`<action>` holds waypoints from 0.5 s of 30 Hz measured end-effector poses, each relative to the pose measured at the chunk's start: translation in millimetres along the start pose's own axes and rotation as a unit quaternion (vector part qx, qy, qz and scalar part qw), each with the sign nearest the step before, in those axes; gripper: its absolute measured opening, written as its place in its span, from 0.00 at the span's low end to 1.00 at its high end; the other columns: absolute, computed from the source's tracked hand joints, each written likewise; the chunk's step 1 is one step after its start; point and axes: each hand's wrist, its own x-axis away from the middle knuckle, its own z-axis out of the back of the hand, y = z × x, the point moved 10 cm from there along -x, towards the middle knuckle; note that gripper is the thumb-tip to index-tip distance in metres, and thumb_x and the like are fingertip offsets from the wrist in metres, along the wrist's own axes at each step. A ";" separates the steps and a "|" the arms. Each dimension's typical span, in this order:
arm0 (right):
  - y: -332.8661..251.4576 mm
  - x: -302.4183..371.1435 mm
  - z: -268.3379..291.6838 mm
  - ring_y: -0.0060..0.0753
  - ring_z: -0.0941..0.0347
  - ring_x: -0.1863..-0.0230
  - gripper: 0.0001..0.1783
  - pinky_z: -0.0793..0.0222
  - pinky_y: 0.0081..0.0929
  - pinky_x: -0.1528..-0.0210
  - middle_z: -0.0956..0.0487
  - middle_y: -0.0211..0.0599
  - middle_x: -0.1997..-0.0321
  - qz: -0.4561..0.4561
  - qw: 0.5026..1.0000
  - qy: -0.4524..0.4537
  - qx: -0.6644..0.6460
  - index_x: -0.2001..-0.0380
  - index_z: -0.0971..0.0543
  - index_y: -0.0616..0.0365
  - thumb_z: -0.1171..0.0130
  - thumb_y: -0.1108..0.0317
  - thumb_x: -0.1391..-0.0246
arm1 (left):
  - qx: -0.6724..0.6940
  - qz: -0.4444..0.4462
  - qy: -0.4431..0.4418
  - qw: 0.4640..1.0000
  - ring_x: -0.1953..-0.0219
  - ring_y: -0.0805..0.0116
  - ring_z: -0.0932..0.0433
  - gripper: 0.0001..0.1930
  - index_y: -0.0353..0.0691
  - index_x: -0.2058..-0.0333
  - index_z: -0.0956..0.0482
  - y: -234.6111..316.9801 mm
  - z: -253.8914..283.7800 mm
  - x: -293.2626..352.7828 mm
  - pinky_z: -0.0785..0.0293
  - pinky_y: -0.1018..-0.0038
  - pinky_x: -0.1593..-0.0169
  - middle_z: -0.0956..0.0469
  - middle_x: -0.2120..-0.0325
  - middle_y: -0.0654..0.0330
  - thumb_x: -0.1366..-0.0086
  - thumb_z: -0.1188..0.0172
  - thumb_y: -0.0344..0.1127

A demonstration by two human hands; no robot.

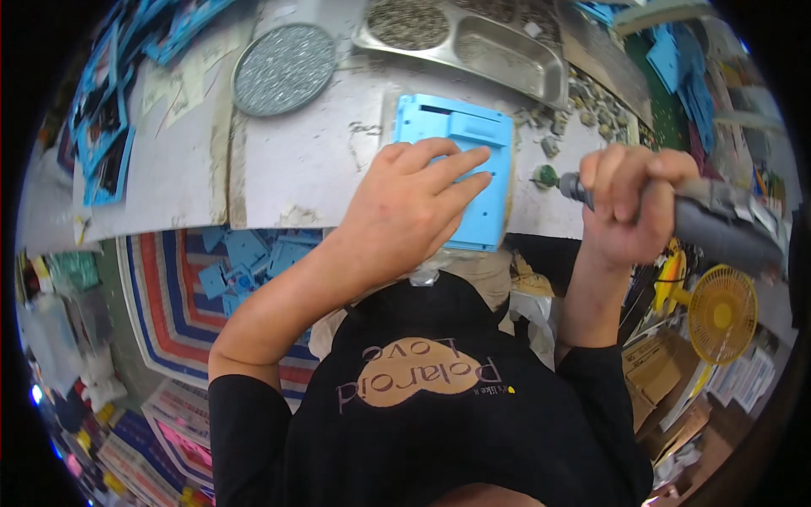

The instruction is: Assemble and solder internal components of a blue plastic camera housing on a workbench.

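A light-blue plastic housing (488, 198), rectangular with a raised bar near its far end, lies on the white worktop in front of me. My left hand (414, 190) rests across it, fingers stretched out and a little spread, the fingertips on its face. To the right, my right hand (629, 198) is wrapped round a dark power screwdriver (726, 228). It is held nearly level, its nose pointing left toward the housing but apart from it. A small green blurred thing (546, 177) shows at the nose; I cannot tell what it is.
A round grey dish (284, 69) of small shiny metal parts stands at the far left. Behind the housing is a compartmented metal tray (507, 61). Small loose pieces (591, 106) lie scattered to its right. Blue housings (106, 156) pile up left; a yellow fan (722, 314) stands lower right.
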 end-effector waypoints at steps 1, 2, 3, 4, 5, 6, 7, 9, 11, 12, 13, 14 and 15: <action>5.2 3.7 16.2 0.21 0.37 0.82 0.10 0.32 0.30 0.72 0.30 0.30 0.80 -0.001 1.000 0.022 -0.004 0.51 0.31 0.57 0.45 0.68 0.32 | -0.024 0.004 -0.014 1.000 0.46 0.58 0.25 0.20 0.45 0.49 0.17 -0.2 -11.5 -2.6 0.32 0.60 0.45 0.21 0.43 0.65 0.43 0.36 0.31; 13.1 7.5 25.2 0.21 0.37 0.82 0.10 0.31 0.30 0.72 0.30 0.30 0.80 -0.001 0.999 0.037 0.000 0.52 0.31 0.58 0.44 0.70 0.33 | -0.049 0.010 -0.026 0.998 0.46 0.59 0.24 0.20 0.45 0.49 0.17 0.1 -21.1 -4.5 0.32 0.60 0.45 0.21 0.43 0.66 0.42 0.35 0.32; 25.5 13.5 31.0 0.21 0.37 0.82 0.09 0.31 0.30 0.72 0.30 0.30 0.80 -0.001 0.998 0.056 0.006 0.53 0.30 0.59 0.44 0.71 0.33 | -0.071 0.013 -0.041 0.997 0.46 0.60 0.24 0.20 0.46 0.49 0.17 -0.4 -30.5 -7.7 0.32 0.61 0.45 0.21 0.43 0.66 0.42 0.35 0.32; 34.6 15.9 34.3 0.21 0.36 0.82 0.09 0.31 0.30 0.72 0.29 0.31 0.80 -0.003 0.997 0.073 0.008 0.54 0.30 0.60 0.44 0.72 0.34 | -0.073 0.013 -0.044 0.996 0.46 0.61 0.24 0.20 0.46 0.49 0.17 0.1 -32.0 -9.3 0.33 0.61 0.45 0.21 0.43 0.66 0.42 0.35 0.33; 33.1 12.3 34.3 0.21 0.36 0.82 0.08 0.31 0.30 0.73 0.29 0.31 0.79 0.014 0.998 0.067 0.005 0.54 0.30 0.61 0.44 0.74 0.34 | -0.074 0.014 -0.046 0.996 0.46 0.61 0.24 0.20 0.47 0.49 0.17 -0.6 -31.9 -9.9 0.33 0.61 0.44 0.21 0.43 0.67 0.42 0.34 0.33; 31.6 6.1 31.4 0.21 0.36 0.82 0.08 0.31 0.30 0.73 0.28 0.32 0.79 0.028 0.998 0.059 -0.002 0.55 0.30 0.62 0.44 0.75 0.35 | -0.079 0.020 -0.047 0.996 0.47 0.62 0.24 0.20 0.47 0.49 0.16 -1.8 -31.7 -8.1 0.33 0.61 0.44 0.21 0.42 0.67 0.43 0.34 0.33; 28.7 0.7 28.0 0.21 0.35 0.82 0.07 0.31 0.30 0.73 0.27 0.32 0.79 0.042 0.998 0.050 -0.010 0.56 0.30 0.64 0.44 0.76 0.35 | -0.080 0.026 -0.050 0.995 0.47 0.62 0.24 0.20 0.48 0.49 0.16 -1.8 -32.3 -7.5 0.33 0.61 0.44 0.21 0.42 0.67 0.43 0.34 0.33; 34.0 0.2 21.5 0.21 0.36 0.82 0.05 0.31 0.30 0.72 0.30 0.31 0.79 0.027 0.998 0.038 0.033 0.58 0.30 0.61 0.46 0.73 0.33 | -0.081 0.036 -0.053 0.995 0.47 0.63 0.24 0.20 0.48 0.50 0.16 -0.5 -31.8 -7.6 0.34 0.60 0.44 0.21 0.42 0.68 0.43 0.34 0.33; 52.7 10.3 22.0 0.22 0.39 0.81 0.04 0.33 0.31 0.69 0.36 0.26 0.81 -0.037 0.985 0.045 0.161 0.58 0.31 0.55 0.50 0.67 0.30 | -0.074 0.038 -0.059 0.995 0.47 0.63 0.24 0.20 0.49 0.49 0.16 0.2 -33.4 -10.3 0.34 0.60 0.44 0.21 0.42 0.68 0.43 0.34 0.34; 53.8 8.8 22.3 0.22 0.39 0.82 0.04 0.34 0.30 0.70 0.35 0.27 0.81 -0.048 0.990 0.028 0.130 0.60 0.32 0.55 0.48 0.69 0.31 | -0.075 0.041 -0.061 0.994 0.47 0.62 0.24 0.20 0.49 0.49 0.16 -0.3 -33.4 -9.9 0.34 0.60 0.43 0.21 0.42 0.68 0.43 0.34 0.34; 47.3 9.1 19.7 0.22 0.39 0.82 0.04 0.35 0.30 0.71 0.35 0.28 0.81 -0.047 0.997 0.017 0.066 0.60 0.32 0.55 0.48 0.70 0.31 | -0.078 0.043 -0.060 0.994 0.47 0.62 0.24 0.20 0.49 0.49 0.16 -0.7 -32.9 -7.6 0.35 0.60 0.43 0.21 0.42 0.68 0.43 0.34 0.33; 35.5 12.7 14.1 0.22 0.39 0.82 0.04 0.35 0.29 0.72 0.34 0.28 0.81 -0.045 0.999 0.007 0.001 0.60 0.32 0.55 0.47 0.70 0.31 | -0.080 0.044 -0.058 0.994 0.47 0.62 0.24 0.20 0.49 0.49 0.16 -1.0 -32.6 -5.4 0.35 0.60 0.43 0.21 0.42 0.68 0.43 0.34 0.33; 27.0 16.5 7.2 0.22 0.39 0.82 0.05 0.36 0.28 0.72 0.34 0.29 0.81 -0.044 0.997 -0.006 -0.060 0.61 0.33 0.56 0.47 0.71 0.31 | -0.081 0.045 -0.053 0.994 0.47 0.62 0.24 0.20 0.49 0.49 0.16 -3.1 -32.8 -4.5 0.35 0.60 0.43 0.21 0.42 0.68 0.43 0.34 0.33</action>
